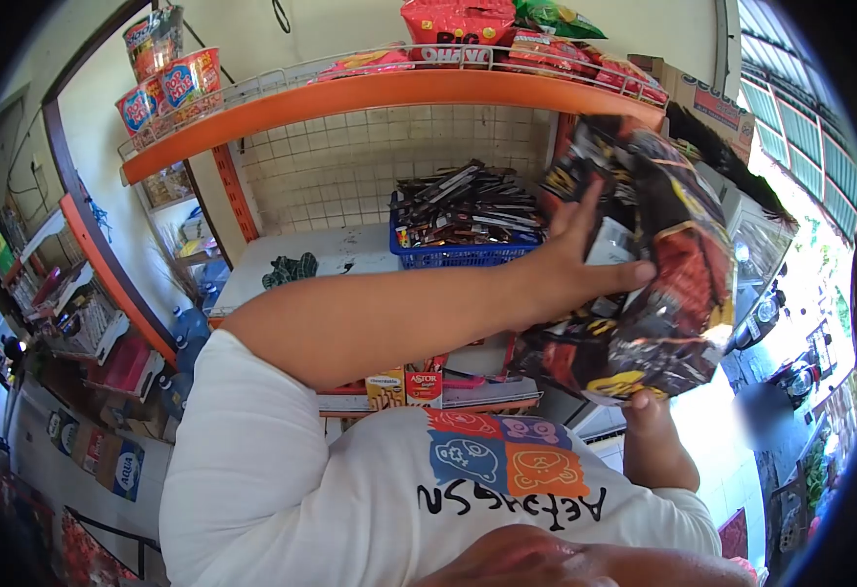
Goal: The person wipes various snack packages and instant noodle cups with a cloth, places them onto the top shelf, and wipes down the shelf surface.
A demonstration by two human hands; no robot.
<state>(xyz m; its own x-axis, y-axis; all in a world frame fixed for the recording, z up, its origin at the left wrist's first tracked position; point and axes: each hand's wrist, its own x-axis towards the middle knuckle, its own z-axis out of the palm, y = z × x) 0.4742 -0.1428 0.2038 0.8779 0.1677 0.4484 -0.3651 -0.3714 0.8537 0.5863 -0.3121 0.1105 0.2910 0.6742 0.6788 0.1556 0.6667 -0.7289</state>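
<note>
A big, crinkled plastic pack [683, 225], dark brown and red with yellow print, is held up at the right in front of the shelf. My left hand [585, 254] reaches across from the left and grips it, thumb and fingers against its near side. Below, my right hand [652, 426] holds the lower edge with the thumb showing; its other fingers are hidden behind the pack. Just left of the pack, a blue basket [468, 256] stands on the white shelf surface, heaped with slim dark sachets [468, 201].
Snack bags [458, 24] and noodle cups [192, 76] line the orange-edged upper shelf [350, 103]. A dark green patterned item [290, 269] lies left of the basket. Small boxes [423, 386] sit on a lower shelf. Motorbikes [798, 382] are outside at the right.
</note>
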